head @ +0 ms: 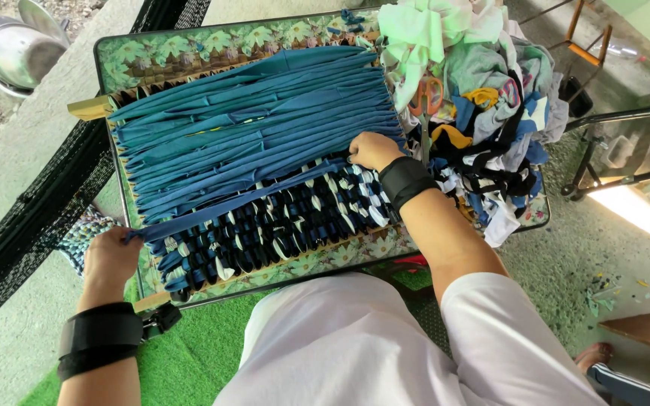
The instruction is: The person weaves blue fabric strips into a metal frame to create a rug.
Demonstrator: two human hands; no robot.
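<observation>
The weaving frame (88,107) lies flat on a small table (189,49) with a floral-print top. Blue fabric strips (257,105) run across the frame from its left edge to its right edge, packed side by side. The near part of the frame carries the woven section (280,222), a checked mesh of dark blue, black and white strips.

One blue strip (227,207) runs slantwise over the boundary between the loose strips and the woven section. The left hand (110,256) is at the left edge of the frame, fingers closed on the left end of this strip and holding it taut. The right hand (374,150) is at the right edge of the frame, fingers curled down onto the strips where the same strip ends; whether these fingers pinch the strip or only press on it cannot be told. Each wrist bears a black wrist band (99,338).

A heap of fabric scraps (483,98), white, grey, blue, yellow and black, covers the right side of the table, just beside the right hand. Orange-handled scissors (424,98) lie on the left slope of this heap. A metal bowl (13,49) stands on the ground beyond the far left corner of the table. Green matting (189,361) covers the ground under the near edge
</observation>
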